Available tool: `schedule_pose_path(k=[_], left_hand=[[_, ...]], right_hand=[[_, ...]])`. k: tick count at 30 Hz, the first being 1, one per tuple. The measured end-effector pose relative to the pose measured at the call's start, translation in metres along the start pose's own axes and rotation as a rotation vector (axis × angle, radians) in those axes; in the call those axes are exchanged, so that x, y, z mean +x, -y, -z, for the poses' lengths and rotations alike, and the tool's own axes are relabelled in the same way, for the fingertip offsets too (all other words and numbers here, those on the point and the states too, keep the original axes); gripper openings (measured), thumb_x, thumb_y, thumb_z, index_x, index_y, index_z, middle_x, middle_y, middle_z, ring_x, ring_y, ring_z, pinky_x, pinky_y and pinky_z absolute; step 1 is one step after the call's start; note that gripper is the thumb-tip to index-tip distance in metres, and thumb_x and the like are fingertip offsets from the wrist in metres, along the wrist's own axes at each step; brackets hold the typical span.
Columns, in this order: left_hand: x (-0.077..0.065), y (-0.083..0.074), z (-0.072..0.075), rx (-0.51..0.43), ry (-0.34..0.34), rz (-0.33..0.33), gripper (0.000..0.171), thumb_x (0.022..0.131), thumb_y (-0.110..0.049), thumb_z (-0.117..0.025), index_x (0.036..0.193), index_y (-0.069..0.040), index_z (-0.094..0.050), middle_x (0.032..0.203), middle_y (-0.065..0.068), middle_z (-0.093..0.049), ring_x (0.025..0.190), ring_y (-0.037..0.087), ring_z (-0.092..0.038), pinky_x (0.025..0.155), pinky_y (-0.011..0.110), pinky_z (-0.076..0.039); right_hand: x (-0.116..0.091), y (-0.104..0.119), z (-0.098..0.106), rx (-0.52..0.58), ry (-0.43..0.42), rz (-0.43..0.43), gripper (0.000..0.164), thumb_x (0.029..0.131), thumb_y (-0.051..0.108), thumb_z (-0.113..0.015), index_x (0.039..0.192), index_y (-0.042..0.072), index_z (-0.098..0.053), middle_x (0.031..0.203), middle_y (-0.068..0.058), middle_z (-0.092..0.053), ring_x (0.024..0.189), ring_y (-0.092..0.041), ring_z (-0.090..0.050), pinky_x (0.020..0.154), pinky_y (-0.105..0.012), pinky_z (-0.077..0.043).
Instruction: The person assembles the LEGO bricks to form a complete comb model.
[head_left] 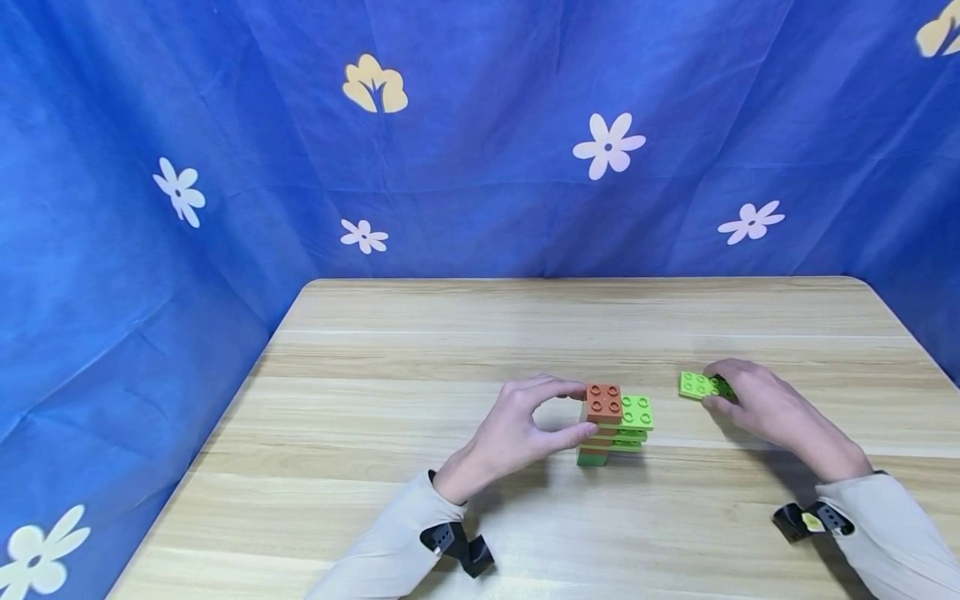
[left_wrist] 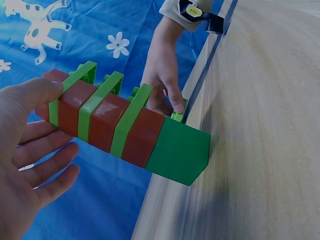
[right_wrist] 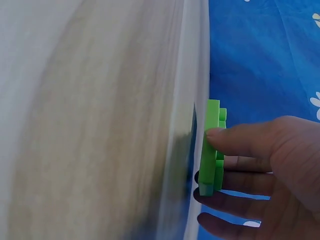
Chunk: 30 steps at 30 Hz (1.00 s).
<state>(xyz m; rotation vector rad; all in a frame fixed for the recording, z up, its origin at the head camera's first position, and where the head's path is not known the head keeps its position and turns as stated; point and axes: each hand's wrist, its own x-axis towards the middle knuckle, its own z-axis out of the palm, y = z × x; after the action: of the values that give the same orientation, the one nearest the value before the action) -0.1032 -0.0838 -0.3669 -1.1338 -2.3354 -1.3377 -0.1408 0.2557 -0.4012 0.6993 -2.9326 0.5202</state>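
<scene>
My left hand (head_left: 513, 425) pinches the top of a brick tower between thumb and fingers. The tower's top is a reddish-brown brick (head_left: 603, 402) with round studs. In the left wrist view, brown bricks (left_wrist: 107, 120) alternate with light green plates (left_wrist: 131, 120) that stick out to one side. A dark green brick (left_wrist: 181, 150) forms the base, on the table. To the right of the tower, my right hand (head_left: 776, 417) grips a flat light green plate (head_left: 693, 385) by thumb and fingers at its right part. The right wrist view shows the thumb on the plate's flat side (right_wrist: 209, 155).
A wooden table (head_left: 375, 467) lies under both hands. Behind and to the left hangs a blue cloth (head_left: 480, 150) with white flowers. Black wrist cameras (head_left: 461, 546) are strapped at both sleeves.
</scene>
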Motion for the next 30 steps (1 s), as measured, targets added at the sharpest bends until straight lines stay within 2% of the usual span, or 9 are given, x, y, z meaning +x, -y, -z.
schedule_pose_path(k=[5, 8, 16, 30], left_hand=[[-0.001, 0.0, 0.0, -0.004, -0.002, -0.006, 0.038, 0.079, -0.019, -0.08, 0.111, -0.002, -0.068, 0.109, 0.009, -0.071, 0.104, 0.015, -0.065, 0.097, 0.024, -0.048], [-0.001, 0.0, 0.0, -0.005, -0.001, -0.003, 0.039, 0.079, -0.019, -0.08, 0.112, -0.002, -0.068, 0.109, 0.009, -0.071, 0.105, 0.016, -0.065, 0.097, 0.024, -0.048], [-0.001, 0.0, 0.0, 0.002, -0.004, -0.007, 0.039, 0.079, -0.019, -0.08, 0.112, -0.001, -0.068, 0.11, 0.01, -0.07, 0.104, 0.016, -0.065, 0.097, 0.023, -0.048], [-0.002, 0.001, 0.0, 0.006, -0.007, -0.021, 0.04, 0.078, -0.018, -0.08, 0.112, 0.0, -0.067, 0.109, 0.012, -0.07, 0.103, 0.018, -0.066, 0.095, 0.023, -0.049]], right_hand=[[0.0, 0.005, 0.002, 0.019, -0.012, 0.019, 0.037, 0.084, 0.008, -0.072, 0.114, -0.01, -0.06, 0.107, -0.025, -0.064, 0.094, -0.036, -0.062, 0.076, -0.051, -0.052], [0.001, 0.008, 0.003, 0.026, -0.06, 0.057, 0.037, 0.083, 0.007, -0.072, 0.115, -0.01, -0.06, 0.106, -0.023, -0.065, 0.092, -0.034, -0.063, 0.075, -0.05, -0.053], [0.003, 0.018, 0.008, 0.01, -0.177, 0.184, 0.044, 0.077, 0.0, -0.075, 0.117, -0.011, -0.059, 0.107, -0.028, -0.063, 0.095, -0.043, -0.062, 0.082, -0.057, -0.052], [0.005, 0.046, 0.022, 0.007, -0.28, 0.248, 0.044, 0.077, 0.002, -0.074, 0.118, -0.005, -0.061, 0.108, -0.017, -0.065, 0.098, -0.035, -0.062, 0.083, -0.052, -0.052]])
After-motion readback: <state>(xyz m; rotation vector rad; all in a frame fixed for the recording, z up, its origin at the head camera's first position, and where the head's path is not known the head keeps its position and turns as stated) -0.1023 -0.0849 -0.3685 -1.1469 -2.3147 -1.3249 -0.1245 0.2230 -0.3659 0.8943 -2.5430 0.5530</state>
